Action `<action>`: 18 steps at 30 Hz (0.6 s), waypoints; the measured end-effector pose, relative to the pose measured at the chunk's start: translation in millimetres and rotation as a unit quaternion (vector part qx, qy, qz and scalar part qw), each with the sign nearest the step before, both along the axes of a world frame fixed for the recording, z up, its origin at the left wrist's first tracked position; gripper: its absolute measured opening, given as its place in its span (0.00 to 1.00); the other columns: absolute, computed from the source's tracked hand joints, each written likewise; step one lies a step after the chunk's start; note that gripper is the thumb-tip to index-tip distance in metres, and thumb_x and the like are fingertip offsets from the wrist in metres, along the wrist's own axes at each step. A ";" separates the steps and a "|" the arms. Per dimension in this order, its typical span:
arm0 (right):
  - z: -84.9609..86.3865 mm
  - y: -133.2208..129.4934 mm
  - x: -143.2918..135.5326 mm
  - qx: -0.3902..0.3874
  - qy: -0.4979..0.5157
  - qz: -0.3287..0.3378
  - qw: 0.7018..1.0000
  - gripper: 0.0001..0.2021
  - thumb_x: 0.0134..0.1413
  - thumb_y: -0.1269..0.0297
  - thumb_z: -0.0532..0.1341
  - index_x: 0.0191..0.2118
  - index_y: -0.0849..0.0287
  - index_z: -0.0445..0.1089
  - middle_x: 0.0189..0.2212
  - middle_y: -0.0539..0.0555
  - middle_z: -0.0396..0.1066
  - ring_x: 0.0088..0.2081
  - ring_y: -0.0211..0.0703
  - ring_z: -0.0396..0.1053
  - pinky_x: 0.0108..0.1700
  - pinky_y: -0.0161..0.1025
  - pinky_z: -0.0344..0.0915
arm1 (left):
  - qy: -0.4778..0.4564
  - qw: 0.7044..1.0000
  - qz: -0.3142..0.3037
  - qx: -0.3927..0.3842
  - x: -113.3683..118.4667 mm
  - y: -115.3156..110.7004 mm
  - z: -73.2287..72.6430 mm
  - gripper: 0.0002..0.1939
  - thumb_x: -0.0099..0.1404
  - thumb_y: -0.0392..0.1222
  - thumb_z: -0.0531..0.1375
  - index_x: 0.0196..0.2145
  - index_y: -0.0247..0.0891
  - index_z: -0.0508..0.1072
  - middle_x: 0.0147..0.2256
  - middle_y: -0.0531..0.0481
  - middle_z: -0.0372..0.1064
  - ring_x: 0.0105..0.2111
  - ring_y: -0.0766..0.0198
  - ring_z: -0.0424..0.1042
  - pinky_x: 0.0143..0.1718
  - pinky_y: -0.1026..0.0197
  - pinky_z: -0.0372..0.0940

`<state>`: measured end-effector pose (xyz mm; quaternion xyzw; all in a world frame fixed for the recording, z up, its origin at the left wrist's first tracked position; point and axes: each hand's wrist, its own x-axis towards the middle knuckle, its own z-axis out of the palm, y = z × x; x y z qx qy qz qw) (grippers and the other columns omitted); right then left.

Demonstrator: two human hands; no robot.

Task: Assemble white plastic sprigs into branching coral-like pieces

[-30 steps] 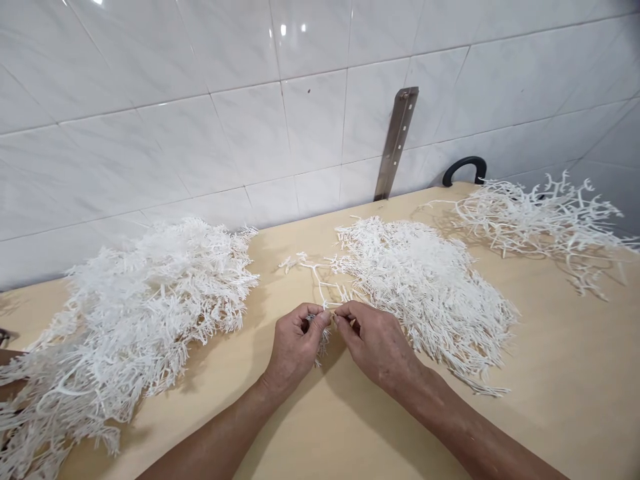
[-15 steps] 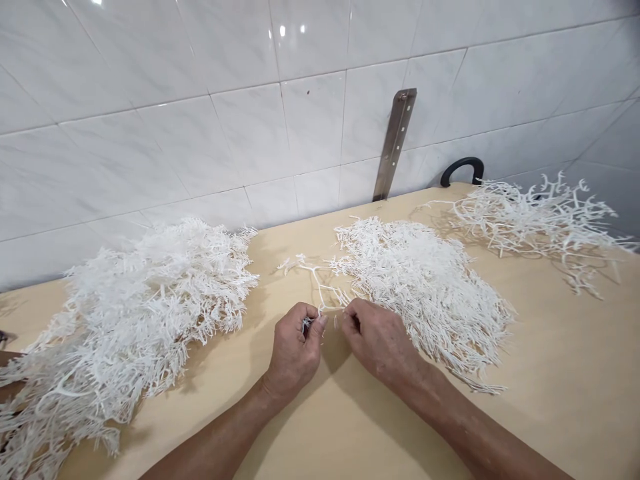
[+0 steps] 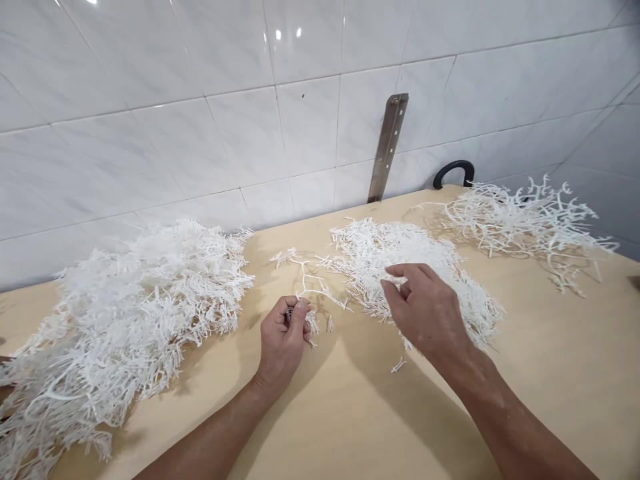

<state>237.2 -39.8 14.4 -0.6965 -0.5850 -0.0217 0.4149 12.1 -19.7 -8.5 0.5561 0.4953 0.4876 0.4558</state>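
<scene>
Pinched between the thumb and fingers of my left hand (image 3: 285, 333) is a white branched piece (image 3: 313, 288), whose thin twigs spread up and to the right above the table. Small white bits also show beside those fingertips. My right hand (image 3: 425, 307) hovers over the middle pile of short white pieces (image 3: 400, 250), thumb and index finger apart, with nothing visible between them. A few loose bits (image 3: 399, 365) lie on the table below that pile.
A large fluffy white pile (image 3: 150, 300) covers the left of the table (image 3: 320, 413). Bare white branches (image 3: 520, 217) lie at the back right, near a black curved handle (image 3: 454, 171). A metal bracket (image 3: 389, 148) stands against the tiled wall. Part of another person's arm shows at the left edge.
My right hand has moved right, away from the branched piece, and its fingers have parted over the middle pile. My left hand has shifted slightly left, still holding the piece. Loose bits now show below the pile.
</scene>
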 end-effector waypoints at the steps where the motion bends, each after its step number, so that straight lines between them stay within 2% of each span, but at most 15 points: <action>1: -0.4 -2.0 -4.5 -0.025 0.008 0.039 0.999 0.08 0.56 0.64 0.57 0.36 0.59 0.74 0.35 0.57 0.76 0.23 0.40 0.68 0.35 0.42 0.66 | -0.008 1.000 0.001 0.003 0.2 -0.2 1.2 0.18 0.66 0.56 0.59 0.33 0.37 0.71 0.19 0.56 0.63 0.19 0.69 0.64 0.22 0.68 0.62; 3: -1.4 -7.5 -17.3 -0.116 0.043 0.160 0.979 0.10 0.58 0.65 0.56 0.32 0.57 0.75 0.28 0.53 0.75 0.25 0.41 0.70 0.32 0.39 0.65 | -0.023 1.000 0.005 0.013 0.4 -0.3 3.3 0.18 0.67 0.56 0.58 0.33 0.36 0.71 0.20 0.56 0.64 0.20 0.69 0.65 0.23 0.67 0.64; 6: -6.3 -14.1 -37.5 -0.259 0.147 0.331 0.895 0.13 0.60 0.65 0.54 0.33 0.56 0.76 0.24 0.50 0.72 0.22 0.38 0.67 0.24 0.34 0.63 | -0.037 0.999 0.007 0.024 0.2 -0.4 5.4 0.18 0.68 0.55 0.57 0.33 0.36 0.72 0.21 0.55 0.66 0.21 0.70 0.66 0.25 0.66 0.66; 8: -12.0 -13.3 -45.2 -0.325 0.234 0.375 0.836 0.13 0.60 0.66 0.52 0.39 0.57 0.75 0.23 0.48 0.70 0.18 0.35 0.65 0.20 0.32 0.63 | -0.047 0.999 -0.001 0.021 0.1 -0.6 6.2 0.18 0.69 0.54 0.56 0.34 0.35 0.72 0.22 0.53 0.68 0.21 0.69 0.67 0.26 0.66 0.66; 9: -14.9 -11.2 -46.3 -0.341 0.268 0.370 0.821 0.14 0.60 0.67 0.51 0.41 0.57 0.74 0.23 0.47 0.69 0.17 0.34 0.66 0.20 0.32 0.64 | -0.056 0.998 -0.005 0.015 0.1 -0.6 6.6 0.19 0.69 0.54 0.55 0.35 0.35 0.72 0.23 0.52 0.68 0.22 0.68 0.68 0.26 0.66 0.66; 10: -17.4 -8.3 -45.5 -0.342 0.290 0.346 0.824 0.14 0.59 0.68 0.51 0.43 0.58 0.74 0.24 0.47 0.70 0.17 0.34 0.67 0.22 0.32 0.65 | -0.066 0.998 -0.008 0.007 0.3 -0.6 7.0 0.19 0.69 0.54 0.55 0.35 0.35 0.73 0.24 0.51 0.69 0.22 0.68 0.69 0.26 0.65 0.67; 11: -19.4 -5.2 -43.1 -0.329 0.299 0.302 0.843 0.15 0.58 0.70 0.51 0.44 0.59 0.73 0.25 0.48 0.71 0.17 0.34 0.69 0.23 0.33 0.67 | -0.079 0.997 -0.011 -0.002 0.6 -0.5 7.5 0.19 0.69 0.54 0.55 0.35 0.34 0.73 0.26 0.50 0.71 0.23 0.68 0.69 0.26 0.65 0.67; 13: -21.2 0.1 -35.7 -0.270 0.278 0.176 0.905 0.16 0.56 0.72 0.52 0.47 0.60 0.71 0.28 0.50 0.72 0.19 0.35 0.72 0.27 0.34 0.69 | -0.105 0.994 -0.014 -0.015 1.3 -0.1 8.3 0.18 0.69 0.54 0.56 0.36 0.34 0.73 0.32 0.46 0.74 0.24 0.67 0.71 0.26 0.64 0.68; 14: -21.1 1.5 -31.8 -0.244 0.258 0.127 0.926 0.17 0.55 0.73 0.53 0.49 0.60 0.70 0.29 0.50 0.73 0.20 0.36 0.72 0.28 0.35 0.69 | -0.117 0.993 -0.015 -0.020 1.7 0.1 8.6 0.18 0.68 0.53 0.56 0.37 0.34 0.73 0.36 0.44 0.75 0.25 0.66 0.72 0.27 0.63 0.69; 16: -20.0 1.3 -26.4 -0.212 0.227 0.085 0.947 0.18 0.55 0.72 0.53 0.50 0.60 0.70 0.28 0.50 0.73 0.19 0.36 0.72 0.29 0.36 0.69 | -0.137 0.990 -0.022 -0.028 2.0 0.4 8.9 0.16 0.67 0.52 0.57 0.39 0.34 0.73 0.41 0.42 0.75 0.28 0.63 0.75 0.30 0.61 0.71; 18: -18.4 -1.6 -25.8 -0.186 0.211 0.095 0.955 0.16 0.56 0.70 0.53 0.49 0.59 0.70 0.25 0.48 0.72 0.17 0.36 0.69 0.26 0.37 0.68 | -0.147 0.988 -0.033 -0.039 2.0 0.1 8.5 0.16 0.67 0.51 0.58 0.41 0.34 0.74 0.42 0.41 0.75 0.32 0.59 0.77 0.34 0.58 0.73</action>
